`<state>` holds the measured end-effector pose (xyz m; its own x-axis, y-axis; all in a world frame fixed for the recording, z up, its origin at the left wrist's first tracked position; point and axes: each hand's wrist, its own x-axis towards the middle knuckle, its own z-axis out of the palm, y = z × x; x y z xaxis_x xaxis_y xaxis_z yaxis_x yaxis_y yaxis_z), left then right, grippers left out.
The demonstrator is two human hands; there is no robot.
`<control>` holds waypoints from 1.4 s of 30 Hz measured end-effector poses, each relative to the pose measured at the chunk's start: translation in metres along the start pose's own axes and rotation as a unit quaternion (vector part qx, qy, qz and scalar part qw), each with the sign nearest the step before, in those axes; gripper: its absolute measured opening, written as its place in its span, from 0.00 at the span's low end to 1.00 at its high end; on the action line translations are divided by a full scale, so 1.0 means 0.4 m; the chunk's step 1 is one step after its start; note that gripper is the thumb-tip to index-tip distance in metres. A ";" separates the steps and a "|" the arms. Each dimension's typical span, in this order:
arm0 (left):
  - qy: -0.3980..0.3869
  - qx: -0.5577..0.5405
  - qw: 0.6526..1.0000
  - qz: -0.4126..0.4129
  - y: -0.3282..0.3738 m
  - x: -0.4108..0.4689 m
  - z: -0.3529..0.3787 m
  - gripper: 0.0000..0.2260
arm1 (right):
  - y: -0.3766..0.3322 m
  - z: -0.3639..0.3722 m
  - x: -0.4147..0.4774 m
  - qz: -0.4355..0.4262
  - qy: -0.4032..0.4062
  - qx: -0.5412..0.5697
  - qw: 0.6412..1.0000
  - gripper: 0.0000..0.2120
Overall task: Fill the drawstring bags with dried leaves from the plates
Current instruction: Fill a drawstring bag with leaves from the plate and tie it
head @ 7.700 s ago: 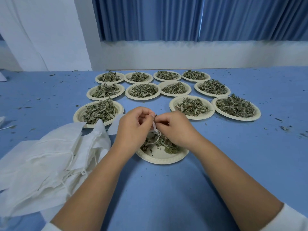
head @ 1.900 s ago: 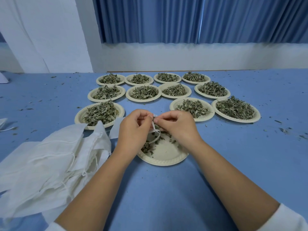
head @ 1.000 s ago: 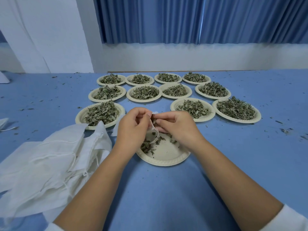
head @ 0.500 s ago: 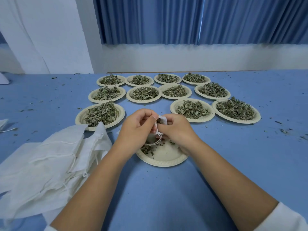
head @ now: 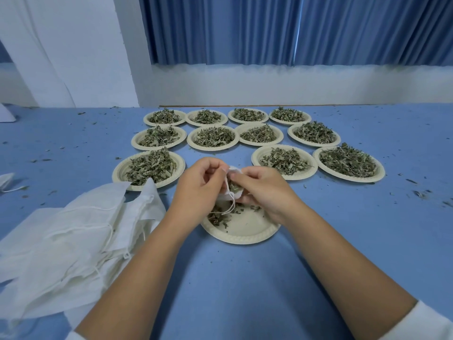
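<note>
A small white drawstring bag (head: pixel 226 195) is held above the nearest paper plate (head: pixel 245 233), its mouth open with dried leaves showing inside. My left hand (head: pixel 199 190) pinches the bag's left rim, and its string hangs down over the plate. My right hand (head: pixel 263 190) holds the right side, fingers curled at the mouth. Only a few leaf bits (head: pixel 218 218) lie on that plate. Most of the bag is hidden behind my hands.
Several paper plates heaped with dried leaves (head: pixel 150 168) stand in rows behind. A pile of empty white bags (head: pixel 73 239) lies at the left. Leaf crumbs are scattered over the blue table (head: pixel 367 217). Another white bag (head: pixel 6 181) pokes in at the left edge.
The leaves on the near plate have dwindled to scraps. The bag has come up higher between my hands, and its leaf-filled mouth now shows.
</note>
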<state>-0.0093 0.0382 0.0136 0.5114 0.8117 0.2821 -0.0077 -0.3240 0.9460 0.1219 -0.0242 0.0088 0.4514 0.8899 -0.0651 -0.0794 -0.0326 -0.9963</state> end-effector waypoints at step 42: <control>0.055 -0.011 0.998 -0.020 -0.016 0.030 -0.057 0.06 | 0.012 -0.015 -0.001 -0.139 -0.104 -0.469 0.866 0.14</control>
<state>-0.0228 0.0613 0.0146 0.4136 0.8731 0.2582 -0.0089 -0.2796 0.9601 0.1267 -0.0275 0.0037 0.1608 0.9820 0.0988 0.8071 -0.0732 -0.5859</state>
